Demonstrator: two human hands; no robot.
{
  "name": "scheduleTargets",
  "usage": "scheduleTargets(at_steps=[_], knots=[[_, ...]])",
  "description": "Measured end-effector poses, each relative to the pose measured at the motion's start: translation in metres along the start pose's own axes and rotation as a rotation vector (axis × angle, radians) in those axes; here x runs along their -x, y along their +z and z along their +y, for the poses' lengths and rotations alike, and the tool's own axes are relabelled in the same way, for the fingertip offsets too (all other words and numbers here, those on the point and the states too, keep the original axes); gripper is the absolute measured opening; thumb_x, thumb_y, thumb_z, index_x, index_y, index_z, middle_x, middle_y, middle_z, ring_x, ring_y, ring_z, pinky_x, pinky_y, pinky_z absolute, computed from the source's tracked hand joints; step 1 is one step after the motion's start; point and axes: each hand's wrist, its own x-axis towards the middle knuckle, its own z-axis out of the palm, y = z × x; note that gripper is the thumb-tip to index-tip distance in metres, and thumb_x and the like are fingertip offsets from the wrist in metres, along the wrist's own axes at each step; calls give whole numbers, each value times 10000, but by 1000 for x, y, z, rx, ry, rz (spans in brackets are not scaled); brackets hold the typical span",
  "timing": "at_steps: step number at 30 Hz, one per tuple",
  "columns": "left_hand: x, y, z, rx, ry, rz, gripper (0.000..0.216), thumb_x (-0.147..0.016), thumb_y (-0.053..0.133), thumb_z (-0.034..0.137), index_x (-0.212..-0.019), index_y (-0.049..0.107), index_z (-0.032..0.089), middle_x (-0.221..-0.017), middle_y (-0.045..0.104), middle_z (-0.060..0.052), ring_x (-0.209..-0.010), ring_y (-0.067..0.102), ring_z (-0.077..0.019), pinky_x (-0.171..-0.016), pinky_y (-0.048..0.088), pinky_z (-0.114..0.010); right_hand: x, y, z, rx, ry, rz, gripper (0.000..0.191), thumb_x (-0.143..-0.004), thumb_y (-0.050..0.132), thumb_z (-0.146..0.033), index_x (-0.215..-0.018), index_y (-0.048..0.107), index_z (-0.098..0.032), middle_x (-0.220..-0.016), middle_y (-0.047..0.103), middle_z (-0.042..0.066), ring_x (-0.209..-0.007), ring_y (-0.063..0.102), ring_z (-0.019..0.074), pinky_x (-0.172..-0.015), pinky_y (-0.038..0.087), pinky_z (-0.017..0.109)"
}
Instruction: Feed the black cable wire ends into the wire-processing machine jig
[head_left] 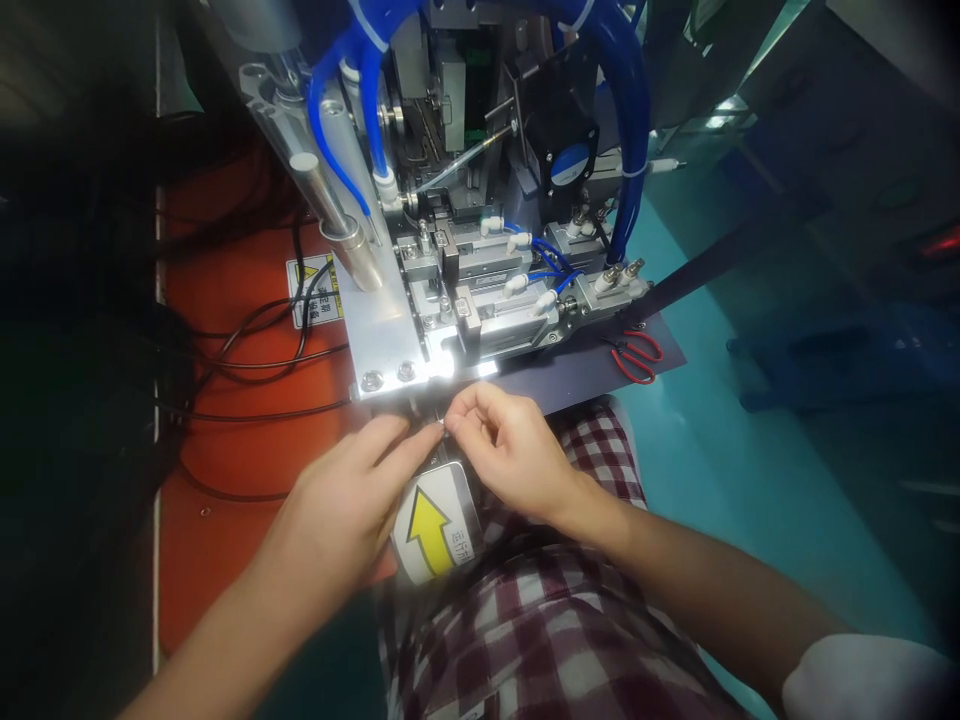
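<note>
My left hand reaches in at the front edge of a metal machine plate, its thumb and forefinger stretched toward the other hand. Opposite it, my right hand has thumb and forefinger pinched together; whatever is between them is too small to make out. The fingertips of both hands almost meet just below the plate. Beneath them is a white label with a yellow arrow, partly covered by the left hand. Pneumatic cylinders with white fittings and blue tubes sit just beyond the right hand.
Red-handled pliers lie on the grey surface at right. Black cables run across the orange table at left, near a warning label. A thick blue hose arches over the machine. A polished metal post stands on the plate.
</note>
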Motion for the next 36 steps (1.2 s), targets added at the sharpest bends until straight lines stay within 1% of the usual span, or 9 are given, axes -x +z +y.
scheduleTargets(at_steps=[5,10,14,16,18,20,23,27,36], knots=[[0,-1,0,22,8,-8,393,-903,410,110,-1246,602,129,-1003,626,-98,-760,636,-183,-533,494,-256,0,0,1,-59,68,-30,125,-889,527,-230,-777,563,-188,-570,468,-70,-515,440,93,-531,344,231],[-1,-1,1,6,8,25,344,-924,426,83,-1204,622,127,-965,638,-89,-744,643,-168,-532,489,-240,-4,1,4,-121,147,-21,107,-859,544,-244,-773,568,-185,-585,486,-65,-527,452,95,-516,347,224],[-2,-1,0,-9,8,40,315,-950,424,89,-1184,629,140,-946,647,-76,-736,645,-156,-556,498,-234,-8,-6,-4,-103,274,-147,133,-853,512,-218,-735,563,-186,-539,490,-62,-474,435,99,-484,330,235],[-2,-1,-1,-5,4,49,305,-958,424,93,-1182,625,139,-949,654,-77,-748,651,-156,-576,504,-234,-7,-9,-9,26,208,-124,141,-870,507,-201,-754,585,-182,-549,514,-52,-487,446,106,-507,328,247],[-4,-3,1,15,0,65,284,-966,425,101,-1169,621,136,-952,667,-76,-761,658,-153,-587,504,-226,-5,-8,-12,154,80,-30,123,-898,521,-213,-827,616,-182,-564,529,-50,-514,452,112,-548,329,258],[-7,-5,3,36,0,85,252,-976,422,117,-1127,623,134,-956,682,-77,-774,665,-150,-591,505,-218,-3,-4,-13,182,7,15,112,-914,547,-250,-869,629,-190,-549,511,-59,-518,444,114,-567,328,262],[-9,-6,5,50,8,98,227,-986,416,136,-1057,632,136,-967,693,-83,-797,676,-156,-609,516,-217,-3,6,-9,123,-13,46,113,-890,585,-251,-795,615,-199,-526,480,-73,-506,430,103,-563,326,252],[-8,-3,4,60,2,97,243,-972,428,116,-1106,631,121,-971,695,-89,-808,681,-164,-644,537,-229,-3,8,-5,59,-51,77,116,-861,560,-199,-748,587,-193,-522,463,-80,-486,407,87,-543,319,240],[-5,-5,2,52,-18,71,278,-978,424,136,-1128,655,172,-964,693,-63,-792,678,-149,-627,539,-228,-6,3,3,-305,227,-2,142,-801,601,-285,-709,588,-178,-515,462,-76,-476,403,90,-484,315,235]])
